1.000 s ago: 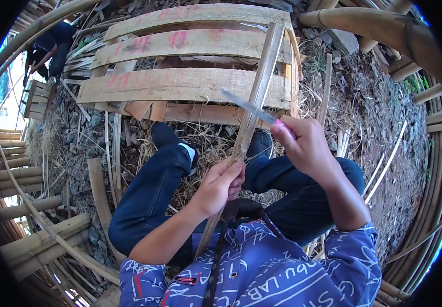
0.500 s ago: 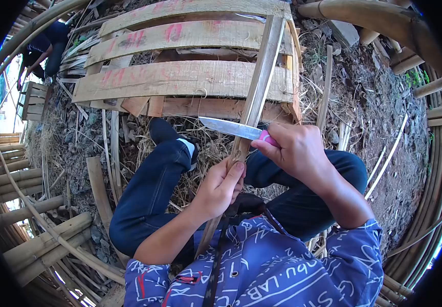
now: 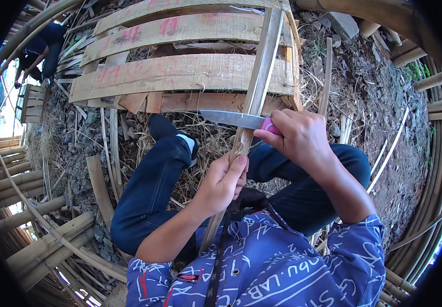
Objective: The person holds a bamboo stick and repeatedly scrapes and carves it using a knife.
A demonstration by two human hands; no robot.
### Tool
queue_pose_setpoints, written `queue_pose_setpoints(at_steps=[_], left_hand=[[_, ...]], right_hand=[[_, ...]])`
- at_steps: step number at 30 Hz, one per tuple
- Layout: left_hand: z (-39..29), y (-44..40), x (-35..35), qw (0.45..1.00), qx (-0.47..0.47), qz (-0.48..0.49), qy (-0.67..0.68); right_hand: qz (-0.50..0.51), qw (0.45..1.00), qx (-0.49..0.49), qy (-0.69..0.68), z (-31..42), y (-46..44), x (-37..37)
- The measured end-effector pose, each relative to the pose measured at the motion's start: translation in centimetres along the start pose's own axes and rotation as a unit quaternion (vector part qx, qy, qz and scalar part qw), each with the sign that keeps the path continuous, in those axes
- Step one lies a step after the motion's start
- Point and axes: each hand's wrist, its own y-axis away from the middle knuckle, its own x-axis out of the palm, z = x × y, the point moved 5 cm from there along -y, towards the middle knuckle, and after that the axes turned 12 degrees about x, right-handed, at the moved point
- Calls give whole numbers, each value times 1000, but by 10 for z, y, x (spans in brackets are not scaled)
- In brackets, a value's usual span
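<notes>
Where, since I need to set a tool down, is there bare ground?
Likely the dirt at right, between the pale strips and the bamboo wall. Between the legs and the slatted crate it is crowded: straw below, knife and stick above.

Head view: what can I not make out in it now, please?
In the head view:
- Pink handle of the knife: mostly covered by the right hand.
- Lower end of the long wooden strip: hidden at the blue printed shirt.
- Pale slatted wooden crate: far part cut off by the top edge.
</notes>
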Motion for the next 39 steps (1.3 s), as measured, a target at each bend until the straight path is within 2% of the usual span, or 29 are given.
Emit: queue_pose_setpoints(at_steps=[5, 7, 8, 9, 10, 12, 16, 20, 22, 23, 26, 29, 33, 36, 38, 39], left_hand=[[3, 1, 0, 1000, 2, 5, -3], [11, 5, -1, 1000, 2, 5, -9], [18, 9, -1, 999, 2, 18, -33], [22, 11, 0, 998, 0, 31, -56], [22, 12, 1, 998, -2, 35, -56], [22, 13, -2, 999, -25, 24, -38], [15, 13, -5, 999, -7, 38, -35], [12, 9, -7, 999, -21, 24, -3], [11, 7, -10, 1000, -15, 15, -15], [12, 6, -11, 1000, -15, 12, -16], [13, 4, -11, 1000, -16, 15, -13], [13, 3, -9, 1000, -19, 11, -16], [14, 3, -5, 999, -11, 9, -32], [15, 3, -6, 999, -11, 0, -36], [17, 5, -6, 999, -9, 0, -43], [18, 6, -5, 998, -6, 2, -61]], right_hand=[[-26, 999, -18, 18, -7, -5, -1], [-67, 994, 65, 53, -27, -13, -9], [-71, 990, 119, 12, -43, -17, -12], [-61, 974, 201, 80, -65, -24, -18], [-18, 959, 279, 50, -81, -30, -29], [-105, 969, 216, 50, -92, -31, -40], [-123, 960, 249, 29, -91, -29, -47], [-60, 960, 237, -136, -53, -13, -39], [14, 980, 179, -89, -23, -6, -30], [58, 980, 155, -108, -13, -3, -24], [61, 991, 52, -105, 2, 3, -12], [103, 992, 46, -65, 3, 6, -3], [104, 992, 43, -56, -1, 8, 2], [82, 994, 32, -59, -2, 6, 3], [34, 996, 69, -45, -11, -1, -3], [46, 996, 83, -2, -19, -4, -5]])
